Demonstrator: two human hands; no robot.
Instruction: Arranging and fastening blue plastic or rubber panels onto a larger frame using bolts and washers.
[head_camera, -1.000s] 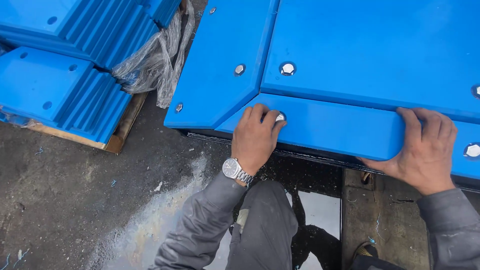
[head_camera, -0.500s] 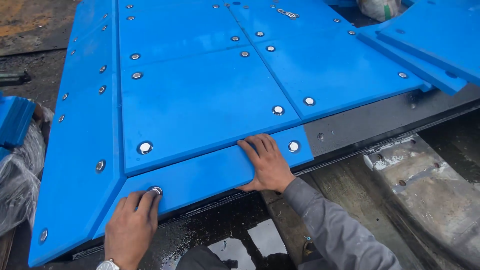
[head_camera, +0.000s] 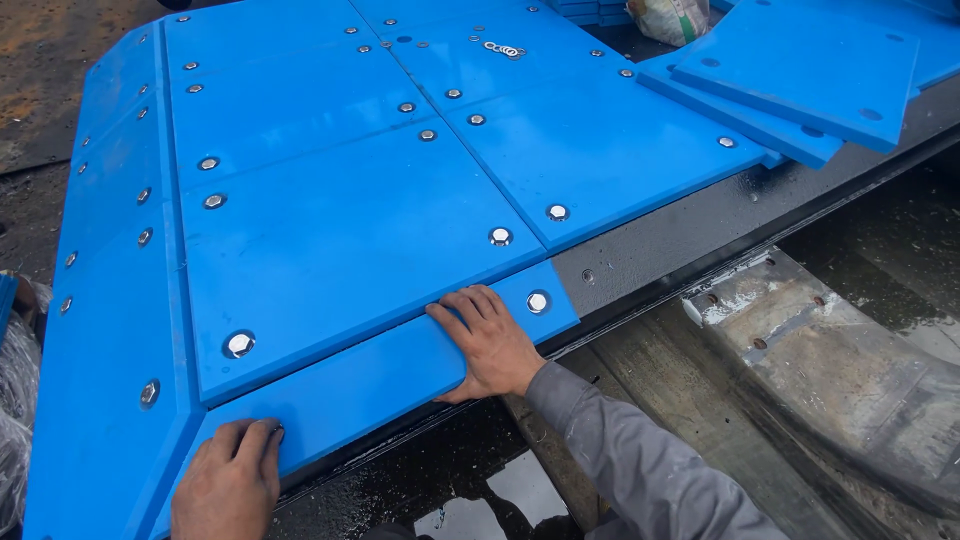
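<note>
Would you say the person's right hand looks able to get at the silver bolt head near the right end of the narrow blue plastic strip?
Probably yes: the right hand lies flat on the narrow blue plastic strip, its fingertips just left of the silver bolt head, with nothing between them.

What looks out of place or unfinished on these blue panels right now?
The loose blue panels at the top right lie askew, overlapping the bolted ones, with empty holes. The dark steel beside the narrow strip is uncovered. Both hands, left and right, lie flat on that strip.
</note>
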